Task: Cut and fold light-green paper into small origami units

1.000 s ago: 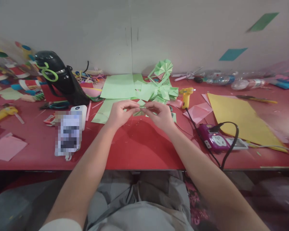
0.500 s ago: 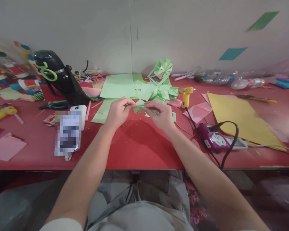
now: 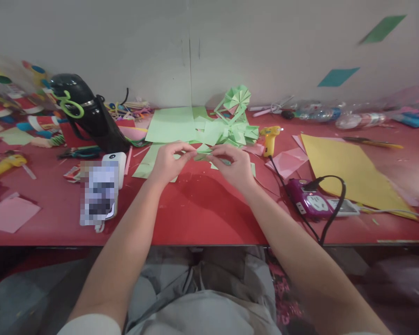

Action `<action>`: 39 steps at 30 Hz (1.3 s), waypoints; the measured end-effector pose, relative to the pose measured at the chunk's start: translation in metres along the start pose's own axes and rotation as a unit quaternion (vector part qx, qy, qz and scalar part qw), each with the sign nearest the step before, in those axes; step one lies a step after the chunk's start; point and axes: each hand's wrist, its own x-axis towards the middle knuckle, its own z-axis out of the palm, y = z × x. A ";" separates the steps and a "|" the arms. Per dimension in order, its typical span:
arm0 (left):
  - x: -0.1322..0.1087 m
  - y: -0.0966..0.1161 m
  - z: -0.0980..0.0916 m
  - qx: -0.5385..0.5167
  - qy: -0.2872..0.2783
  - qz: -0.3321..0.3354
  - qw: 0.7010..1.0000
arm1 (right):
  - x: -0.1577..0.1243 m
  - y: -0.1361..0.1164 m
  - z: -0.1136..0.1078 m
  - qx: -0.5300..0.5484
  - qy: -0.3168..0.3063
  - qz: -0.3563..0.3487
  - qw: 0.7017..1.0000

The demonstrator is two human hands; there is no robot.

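Note:
A small folded piece of green paper (image 3: 203, 151) is held in the air between my two hands. My left hand (image 3: 172, 160) pinches its left end with thumb and fingertips. The right end is pinched by my right hand (image 3: 233, 163). Just behind lie light green sheets (image 3: 171, 123) and a folded green paper construction (image 3: 236, 132), topped by a round pleated piece (image 3: 238, 98). More green scraps lie under and beside my hands, partly hidden by them.
A black flask (image 3: 87, 111) and a phone (image 3: 99, 193) stand left. To the right are a yellow glue gun (image 3: 271, 139), pink paper (image 3: 287, 162), a yellow sheet (image 3: 349, 172) and a purple power socket (image 3: 309, 200) with its cable. Plastic bottles (image 3: 359, 121) lie at the back.
The folded green paper has tilted slightly between my fingers, and its lower flap shows less. Both hands keep their pinch in nearly the same place.

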 end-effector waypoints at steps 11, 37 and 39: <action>-0.001 0.002 0.002 0.003 0.012 -0.014 1.000 | 0.000 -0.001 0.000 0.025 -0.015 0.025 0.999; -0.005 0.006 0.015 0.002 -0.017 -0.005 1.000 | 0.002 -0.009 -0.001 0.059 -0.079 0.067 0.993; -0.006 0.007 0.015 -0.012 -0.014 -0.009 1.000 | 0.002 -0.009 -0.001 0.058 -0.083 0.073 0.992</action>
